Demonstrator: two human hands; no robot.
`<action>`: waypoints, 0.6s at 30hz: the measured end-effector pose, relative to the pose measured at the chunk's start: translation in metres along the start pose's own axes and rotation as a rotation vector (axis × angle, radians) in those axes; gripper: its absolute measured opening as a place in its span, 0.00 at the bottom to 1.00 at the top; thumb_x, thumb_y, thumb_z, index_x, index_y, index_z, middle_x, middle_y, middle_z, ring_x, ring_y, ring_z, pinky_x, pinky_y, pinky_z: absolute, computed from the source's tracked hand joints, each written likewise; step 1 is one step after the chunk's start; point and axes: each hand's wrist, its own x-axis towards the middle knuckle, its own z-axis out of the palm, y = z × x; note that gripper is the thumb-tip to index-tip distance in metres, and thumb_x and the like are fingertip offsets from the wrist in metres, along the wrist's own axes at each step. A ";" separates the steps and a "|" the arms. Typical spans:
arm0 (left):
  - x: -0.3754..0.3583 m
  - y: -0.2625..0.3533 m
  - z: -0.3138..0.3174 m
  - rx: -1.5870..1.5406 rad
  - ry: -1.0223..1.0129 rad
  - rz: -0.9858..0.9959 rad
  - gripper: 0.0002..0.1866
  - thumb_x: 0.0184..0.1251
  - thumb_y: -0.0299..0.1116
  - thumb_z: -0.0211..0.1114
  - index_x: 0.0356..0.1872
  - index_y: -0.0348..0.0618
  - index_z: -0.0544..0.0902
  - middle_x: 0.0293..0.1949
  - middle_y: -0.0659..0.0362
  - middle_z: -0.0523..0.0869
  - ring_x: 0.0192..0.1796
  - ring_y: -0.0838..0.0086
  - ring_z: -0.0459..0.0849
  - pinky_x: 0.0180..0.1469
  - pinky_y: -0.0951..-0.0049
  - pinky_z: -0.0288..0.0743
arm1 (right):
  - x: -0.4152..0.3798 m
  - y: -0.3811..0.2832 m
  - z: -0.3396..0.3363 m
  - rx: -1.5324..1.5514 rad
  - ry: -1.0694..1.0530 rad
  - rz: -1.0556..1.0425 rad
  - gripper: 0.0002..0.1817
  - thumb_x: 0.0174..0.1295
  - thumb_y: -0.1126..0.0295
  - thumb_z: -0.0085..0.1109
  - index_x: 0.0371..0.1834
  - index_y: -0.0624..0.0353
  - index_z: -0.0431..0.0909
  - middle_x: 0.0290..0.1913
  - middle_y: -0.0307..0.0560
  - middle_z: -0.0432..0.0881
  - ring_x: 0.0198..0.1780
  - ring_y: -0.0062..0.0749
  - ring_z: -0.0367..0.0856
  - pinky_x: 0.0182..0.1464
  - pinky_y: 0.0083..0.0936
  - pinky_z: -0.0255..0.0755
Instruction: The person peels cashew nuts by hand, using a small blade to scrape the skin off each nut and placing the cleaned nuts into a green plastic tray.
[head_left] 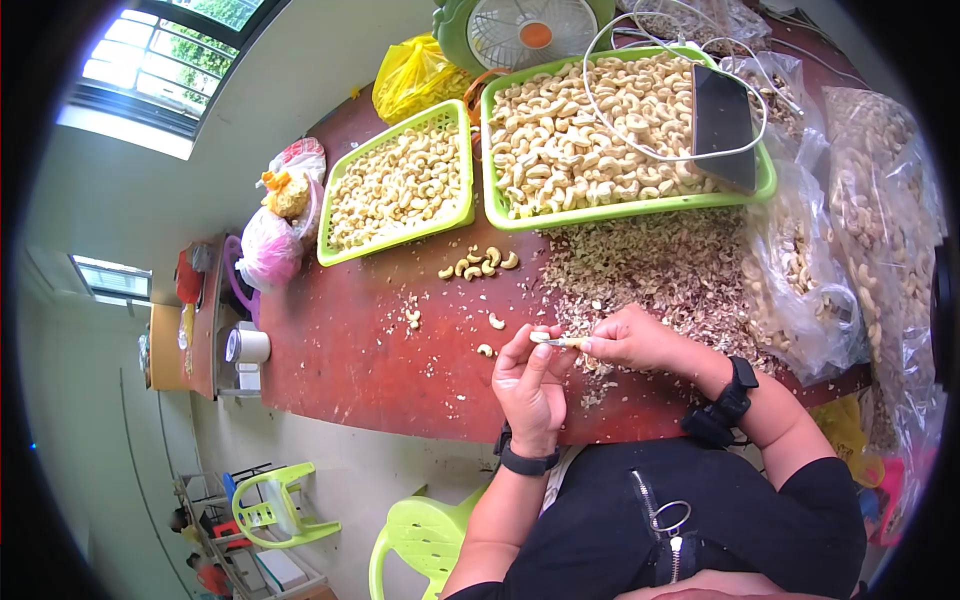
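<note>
Between the thumb and fingertips of my left hand is a pale cashew nut. My right hand grips a small knife with a light handle, its blade touching or very close to the nut. Both hands are above the near part of the red table. Loose cashews lie in a small group beyond my left hand, and a few single ones are scattered closer. A broad heap of brown skin flakes spreads beyond and beside my right hand.
Two green baskets, a smaller one and a larger one, hold many cashews. A phone with a white cable lies on the larger. Plastic bags of nuts stand at right; a fan stands behind. Green chairs are below.
</note>
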 end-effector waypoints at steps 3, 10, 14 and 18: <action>-0.003 -0.001 0.007 0.047 0.054 0.064 0.13 0.55 0.17 0.54 0.43 0.38 0.73 0.39 0.53 0.77 0.45 0.67 0.77 0.40 0.65 0.80 | 0.000 0.001 0.002 -0.004 0.003 0.055 0.23 0.55 0.54 0.53 0.12 0.62 0.72 0.08 0.37 0.62 0.13 0.17 0.57 0.16 0.22 0.53; -0.004 -0.007 0.008 0.035 0.112 0.078 0.13 0.55 0.18 0.55 0.42 0.38 0.72 0.39 0.51 0.77 0.43 0.66 0.78 0.40 0.66 0.80 | 0.001 0.006 0.003 0.020 0.020 0.055 0.22 0.54 0.55 0.53 0.13 0.62 0.72 0.08 0.38 0.63 0.13 0.17 0.57 0.16 0.22 0.53; -0.004 -0.012 0.006 0.056 0.134 0.068 0.13 0.55 0.18 0.54 0.43 0.36 0.71 0.38 0.53 0.77 0.43 0.66 0.78 0.42 0.65 0.79 | 0.000 0.003 0.003 0.063 0.056 0.095 0.21 0.54 0.55 0.53 0.14 0.62 0.72 0.08 0.38 0.63 0.13 0.17 0.57 0.16 0.22 0.53; -0.001 -0.008 0.008 0.013 0.128 0.001 0.12 0.55 0.18 0.54 0.41 0.35 0.70 0.38 0.53 0.76 0.42 0.66 0.78 0.43 0.65 0.78 | 0.000 0.006 0.001 0.014 0.034 0.068 0.20 0.55 0.56 0.52 0.15 0.62 0.73 0.08 0.37 0.63 0.13 0.17 0.58 0.16 0.22 0.54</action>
